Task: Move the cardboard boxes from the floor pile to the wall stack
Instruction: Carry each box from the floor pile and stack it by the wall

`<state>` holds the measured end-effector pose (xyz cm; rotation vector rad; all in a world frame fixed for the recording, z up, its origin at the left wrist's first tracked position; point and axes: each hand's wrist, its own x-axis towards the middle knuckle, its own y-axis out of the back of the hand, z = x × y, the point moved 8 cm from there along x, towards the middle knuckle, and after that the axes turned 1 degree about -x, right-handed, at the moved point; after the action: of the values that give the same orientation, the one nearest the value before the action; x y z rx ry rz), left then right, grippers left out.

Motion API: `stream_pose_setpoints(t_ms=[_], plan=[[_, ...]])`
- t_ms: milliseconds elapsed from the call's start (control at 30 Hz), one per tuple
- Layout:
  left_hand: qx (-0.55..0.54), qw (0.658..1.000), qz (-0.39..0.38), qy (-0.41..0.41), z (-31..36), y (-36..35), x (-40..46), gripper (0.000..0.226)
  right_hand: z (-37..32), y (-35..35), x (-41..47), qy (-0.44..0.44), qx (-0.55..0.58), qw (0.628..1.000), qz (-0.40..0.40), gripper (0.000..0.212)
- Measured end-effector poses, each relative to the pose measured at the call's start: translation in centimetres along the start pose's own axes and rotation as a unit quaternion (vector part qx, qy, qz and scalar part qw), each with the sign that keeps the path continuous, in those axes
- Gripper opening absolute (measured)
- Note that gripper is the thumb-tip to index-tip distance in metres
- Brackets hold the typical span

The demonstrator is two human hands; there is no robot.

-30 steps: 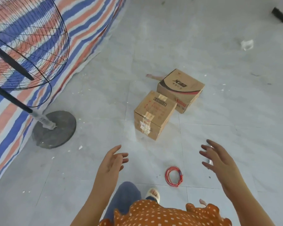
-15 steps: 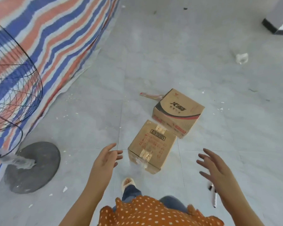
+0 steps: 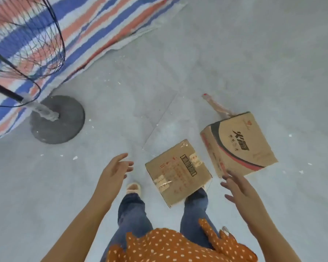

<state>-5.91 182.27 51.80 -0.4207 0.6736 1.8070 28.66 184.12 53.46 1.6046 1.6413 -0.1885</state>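
Grey tiled floor underfoot; a person's left hand and right hand hang empty, fingers spread, either side of a taped cardboard box lying flat between them at the feet; its corners turn diagonal to the stance, long axis unclear; the right hand looks slightly nearer; a printed cardboard box lies just beyond, right; a pedestal fan base and striped tarpaulin sit left.

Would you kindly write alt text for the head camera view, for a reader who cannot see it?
A person's open left hand and right hand reach down either side of a taped cardboard box on a grey floor. A printed box sits beside it; a fan base and striped tarp lie left.
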Motion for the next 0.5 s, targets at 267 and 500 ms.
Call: stream_pose_setpoints(t_ms=[267,500], plan=[[-0.033,0.976,0.101,0.191,-9.6,-9.6,8.2,0.031,-2.0,-0.2,20.9,0.011,-0.163,0.977,-0.139,0.032],[-0.050,0.919,0.202,0.333,-24.5,-13.1,19.1,0.047,5.5,-13.7,37.1,-0.042,-0.217,0.961,-0.165,0.039]])
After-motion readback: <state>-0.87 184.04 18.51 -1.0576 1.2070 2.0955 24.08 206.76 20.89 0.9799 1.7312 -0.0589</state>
